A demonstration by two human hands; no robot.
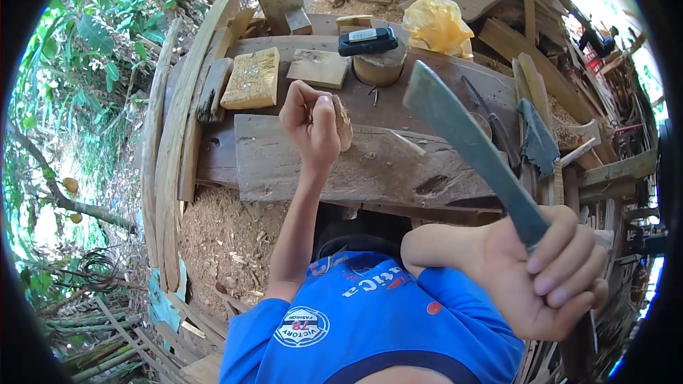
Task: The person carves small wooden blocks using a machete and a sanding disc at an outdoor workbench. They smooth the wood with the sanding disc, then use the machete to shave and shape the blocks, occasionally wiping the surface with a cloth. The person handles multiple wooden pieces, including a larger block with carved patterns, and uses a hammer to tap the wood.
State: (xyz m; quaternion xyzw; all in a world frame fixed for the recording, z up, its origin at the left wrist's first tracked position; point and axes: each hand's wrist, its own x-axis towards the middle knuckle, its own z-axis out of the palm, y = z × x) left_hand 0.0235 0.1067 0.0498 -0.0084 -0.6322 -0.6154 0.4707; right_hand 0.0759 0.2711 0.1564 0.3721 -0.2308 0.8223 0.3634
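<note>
My right hand (551, 274) is closed round the handle of a machete (473, 146), raised at the right with its broad grey blade slanting up and to the left. Over the middle of the bench, my left hand (311, 119) is closed on a small piece of wood (343, 124), held upright on a thick weathered plank (284, 160). Much of that piece is hidden behind my fingers. The blade is well apart from it. A pale wood sliver (407, 142) lies on the plank to the right.
Behind the plank are a yellowish wood block (251, 78), a flat board (318, 68) and a round wood piece (379, 65) bearing a black case (368, 41). A crumpled yellow plastic bag (437, 26) sits at the back. Long boards (181, 121) edge the left; a dark-handled tool (503, 128) lies right.
</note>
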